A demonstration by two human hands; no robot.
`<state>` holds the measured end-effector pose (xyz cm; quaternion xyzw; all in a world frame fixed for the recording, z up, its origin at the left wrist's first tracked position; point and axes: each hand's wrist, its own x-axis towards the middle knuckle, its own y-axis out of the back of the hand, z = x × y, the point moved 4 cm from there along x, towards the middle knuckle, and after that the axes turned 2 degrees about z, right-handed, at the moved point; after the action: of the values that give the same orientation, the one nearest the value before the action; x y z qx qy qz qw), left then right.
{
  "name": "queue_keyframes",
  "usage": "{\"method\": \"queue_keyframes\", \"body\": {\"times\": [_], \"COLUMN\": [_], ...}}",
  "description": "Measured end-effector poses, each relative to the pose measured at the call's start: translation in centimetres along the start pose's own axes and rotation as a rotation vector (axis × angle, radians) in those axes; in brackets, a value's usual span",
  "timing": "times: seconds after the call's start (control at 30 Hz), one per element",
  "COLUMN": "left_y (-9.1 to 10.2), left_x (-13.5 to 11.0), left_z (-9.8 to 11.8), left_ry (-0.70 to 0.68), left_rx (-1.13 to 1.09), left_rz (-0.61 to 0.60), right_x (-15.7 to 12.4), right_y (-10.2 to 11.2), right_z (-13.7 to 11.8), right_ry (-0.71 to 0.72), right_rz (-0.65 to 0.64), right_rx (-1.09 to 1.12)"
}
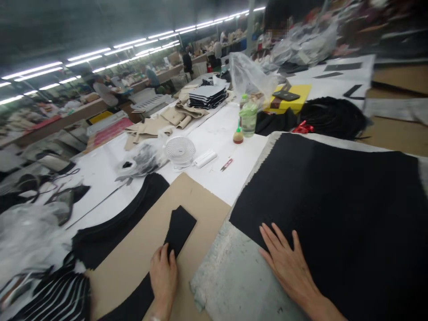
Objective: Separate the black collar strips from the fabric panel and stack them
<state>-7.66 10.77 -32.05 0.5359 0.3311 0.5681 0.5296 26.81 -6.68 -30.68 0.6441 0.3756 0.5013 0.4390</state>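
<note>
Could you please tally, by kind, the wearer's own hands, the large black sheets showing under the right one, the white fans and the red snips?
Hands: 2 (left hand, right hand)
Large black sheet: 1
White fan: 1
Red snips: 1
Total: 5

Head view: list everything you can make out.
Sheet: one, black, right, on grey layer
Grey layer: one, grey, beneath sheet
Tan layer: one, tan, left of grey layer
Strip: uncounted, black, on tan layer
Curved pieces: uncounted, black, beside tan layer
Fan: one, white, on table
Snips: one, red, right of fan
Bottles: at least two, green-topped, beyond snips
Phone-like object: one, dark, on yellow pad
Coil: one, black, beyond sheet
Tan pieces: several, tan, beyond fan
Stack: one, black, beyond fan
Plastic bags: several, clear, scattered
Ceiling lights: several, white, overhead
People: several, blurred, background
Left hand: one, bare, on strip
Right hand: one, bare, on sheet
</note>
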Motion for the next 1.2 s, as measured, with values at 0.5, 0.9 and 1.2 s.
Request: {"method": "queue_keyframes", "body": {"times": [0.5, 0.9, 1.2], "left_y": [-1.4, -0.8, -3.8], "left_x": [5.6, 8.5, 8.5], "left_z": [4.2, 2.7, -0.9], "left_ry": [0.098, 0.299, 0.461], "left_rx": [-0.109, -0.353, -0.814], "left_rz": [-0.124, -0.205, -0.235], "right_x": [3.8, 14.2, 18.1], "right_y": [0.6, -3.8, -8.0], "right_z": [-8.7, -16.7, -20.8], "right_ry": [0.077, 0.027, 0.031], "right_rz": [-0.128, -0.358, -0.370], "right_rx": [0.659, 0.897, 0.752]}}
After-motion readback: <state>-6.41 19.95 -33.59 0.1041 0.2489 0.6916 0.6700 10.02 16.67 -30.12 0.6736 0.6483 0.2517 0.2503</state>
